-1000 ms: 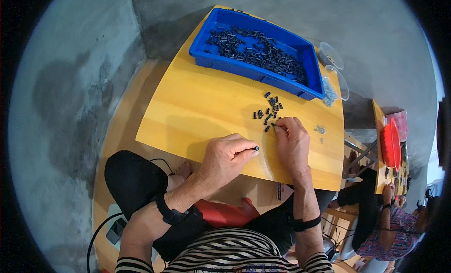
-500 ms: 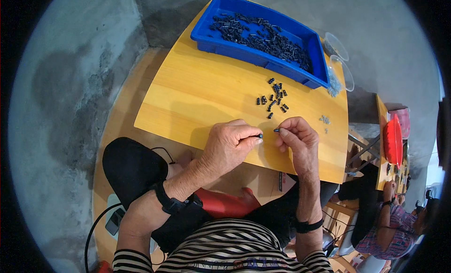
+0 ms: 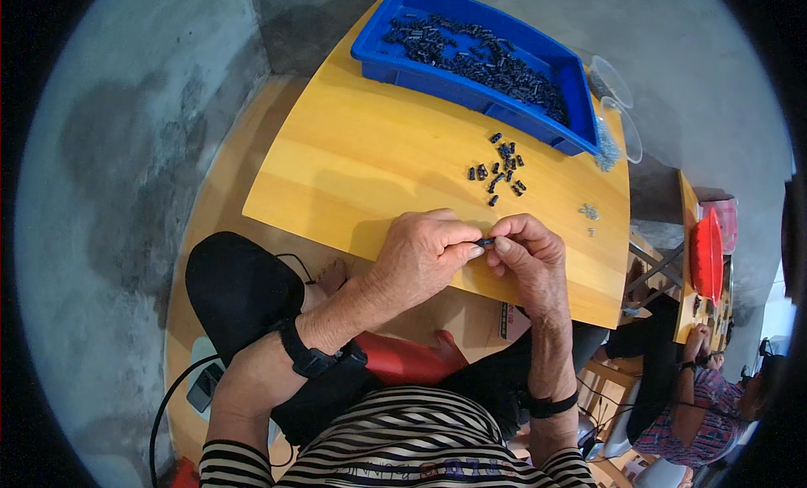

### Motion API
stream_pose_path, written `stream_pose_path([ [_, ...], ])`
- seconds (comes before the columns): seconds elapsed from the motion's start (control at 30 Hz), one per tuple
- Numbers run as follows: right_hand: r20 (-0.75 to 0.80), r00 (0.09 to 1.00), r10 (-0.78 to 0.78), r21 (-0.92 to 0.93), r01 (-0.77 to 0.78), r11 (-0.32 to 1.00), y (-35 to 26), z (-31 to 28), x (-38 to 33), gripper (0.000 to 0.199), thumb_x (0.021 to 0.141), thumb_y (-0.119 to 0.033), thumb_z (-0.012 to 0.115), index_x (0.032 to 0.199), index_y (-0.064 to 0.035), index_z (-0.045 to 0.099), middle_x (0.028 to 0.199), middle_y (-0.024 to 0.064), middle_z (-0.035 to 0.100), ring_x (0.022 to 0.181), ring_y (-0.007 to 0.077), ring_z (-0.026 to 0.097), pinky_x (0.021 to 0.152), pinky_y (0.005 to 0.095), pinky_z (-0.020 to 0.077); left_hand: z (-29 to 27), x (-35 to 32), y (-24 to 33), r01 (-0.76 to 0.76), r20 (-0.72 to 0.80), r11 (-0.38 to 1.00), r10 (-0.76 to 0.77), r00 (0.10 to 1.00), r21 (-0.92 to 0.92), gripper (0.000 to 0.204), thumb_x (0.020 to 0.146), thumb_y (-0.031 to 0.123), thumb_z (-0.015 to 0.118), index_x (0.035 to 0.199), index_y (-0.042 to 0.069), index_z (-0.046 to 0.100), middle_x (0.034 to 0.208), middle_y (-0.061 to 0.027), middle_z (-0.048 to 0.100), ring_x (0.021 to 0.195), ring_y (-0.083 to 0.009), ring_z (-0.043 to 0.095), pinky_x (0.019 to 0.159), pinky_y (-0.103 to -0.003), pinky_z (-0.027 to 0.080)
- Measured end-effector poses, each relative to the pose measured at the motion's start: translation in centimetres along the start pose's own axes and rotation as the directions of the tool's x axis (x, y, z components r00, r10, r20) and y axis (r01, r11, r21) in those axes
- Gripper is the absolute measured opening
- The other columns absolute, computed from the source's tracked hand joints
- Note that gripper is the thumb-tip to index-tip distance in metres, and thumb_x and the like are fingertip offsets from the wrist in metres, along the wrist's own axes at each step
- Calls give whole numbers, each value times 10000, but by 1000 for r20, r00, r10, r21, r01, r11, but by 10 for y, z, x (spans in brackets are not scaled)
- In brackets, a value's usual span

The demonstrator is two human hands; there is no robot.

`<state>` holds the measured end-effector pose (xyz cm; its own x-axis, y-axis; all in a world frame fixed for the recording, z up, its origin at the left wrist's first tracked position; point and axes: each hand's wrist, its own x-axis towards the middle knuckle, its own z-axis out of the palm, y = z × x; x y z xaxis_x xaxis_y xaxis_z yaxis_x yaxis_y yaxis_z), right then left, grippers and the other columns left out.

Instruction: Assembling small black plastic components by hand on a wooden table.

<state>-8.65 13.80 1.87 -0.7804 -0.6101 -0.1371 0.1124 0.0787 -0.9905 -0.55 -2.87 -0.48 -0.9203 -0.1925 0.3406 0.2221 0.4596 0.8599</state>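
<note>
Right hand (image 3: 535, 257) has neared left hand (image 3: 423, 251) (fingers (image 3: 503, 244) pinching a dark piece (image 3: 483, 242)).

Moderate, even light is filling the frame, seemingly coming from the right, where a pale strip (image 3: 778, 290) is glowing brightest at the edge. The yellow table (image 3: 336, 143) is showing brightest in the centre, with a soft shadow lying up and left of the left hand (image 3: 424, 248). Broad, blurry shadows are darkening the left wall (image 3: 134, 236). Fisheye distortion is bending straight edges, black vignetting is swallowing the corners, and the small dark part (image 3: 482, 242) between the fingertips is losing detail.
</note>
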Motion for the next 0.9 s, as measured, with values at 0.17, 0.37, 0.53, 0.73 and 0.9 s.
stream_pose_path([
  [0.17, 16, 1000, 3, -27, -2, 1000, -1, -1, 1, 79, 895, -70, 638, 954, -17, 636, 749, 10, 626, 654, 62, 548, 598, 201, 448, 1, -1, -3, -17, -1, 1000, 17, 1000, 9, 112, 773, 82, 731, 869, 35, 695, 683, -105, 596, 623, -234, 611, 553, -338, 466],
  [0.37, 54, 999, -7, -122, 14, 992, -7, 0, -1, 54, 899, -59, 630, 937, -21, 629, 751, -27, 592, 671, 39, 509, 614, 192, 424, -3, -1, -1, 55, 66, 997, -51, 997, -60, 114, 782, 90, 730, 867, 26, 689, 688, -100, 603, 618, -216, 605, 551, -317, 459],
  [0.53, 91, 995, -33, -245, 54, 968, -10, -3, 2, 48, 886, -43, 638, 925, -17, 628, 751, -24, 589, 690, 51, 521, 639, 204, 437, -2, -1, 0, 64, 81, 994, -57, 995, -85, 115, 789, 90, 727, 851, 9, 675, 694, -105, 614, 613, -201, 604, 547, -313, 455],
  [0.73, 44, 995, -84, -401, 95, 911, -15, 3, 1, 59, 838, -12, 670, 889, -1, 643, 760, 9, 619, 742, 76, 567, 698, 231, 473, -3, -1, 1, 75, 82, 991, -66, 994, -108, 92, 795, 70, 714, 827, -1, 665, 676, -103, 601, 601, -189, 598, 534, -316, 447],
  [0.9, 8, 993, -119, -396, 112, 911, -11, 4, 3, 48, 814, -6, 686, 854, 1, 660, 772, 41, 650, 730, 109, 599, 678, 246, 479, 2, -1, -1, 98, 70, 987, -90, 994, -127, 75, 800, 52, 706, 822, -8, 667, 667, -91, 596, 581, -164, 595, 525, -306, 455],
])
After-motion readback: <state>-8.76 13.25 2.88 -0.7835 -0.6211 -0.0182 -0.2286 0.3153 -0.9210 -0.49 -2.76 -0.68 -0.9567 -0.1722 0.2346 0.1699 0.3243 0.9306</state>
